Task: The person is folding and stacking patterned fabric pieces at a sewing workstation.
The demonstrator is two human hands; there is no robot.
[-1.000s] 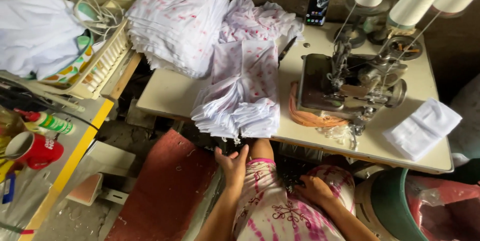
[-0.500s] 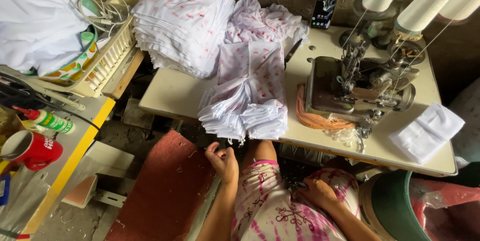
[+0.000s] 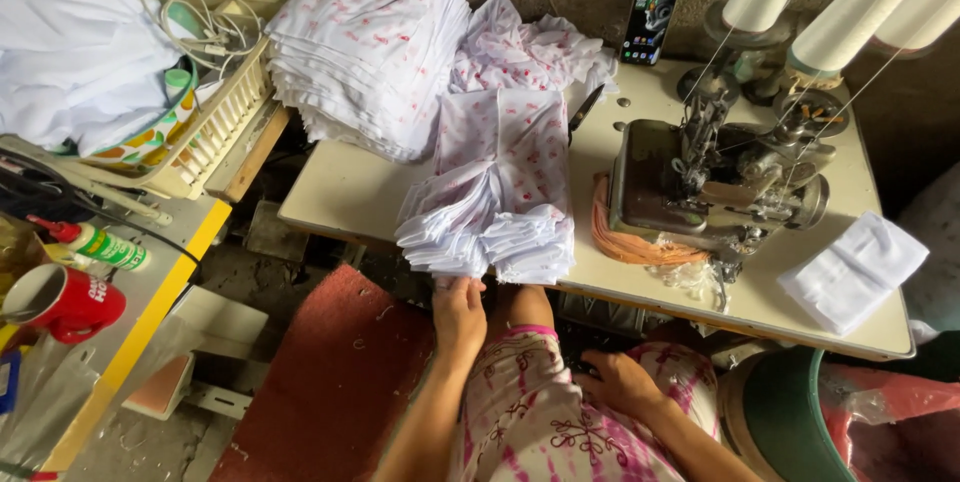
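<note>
My left hand (image 3: 458, 317) pinches the draped fabric pile (image 3: 492, 202) overhanging the sewing table (image 3: 340, 192); tugging could spill it. My right hand (image 3: 618, 382) rests loosely curled on my lap.

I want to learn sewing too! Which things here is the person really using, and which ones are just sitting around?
In use:
left hand, its fingers at the draped fabric stack
right hand, resting on the lap
sewing machine
thread cones

Just lying about:
red mug
phone
glue bottle
basket
tall fabric pile
</note>
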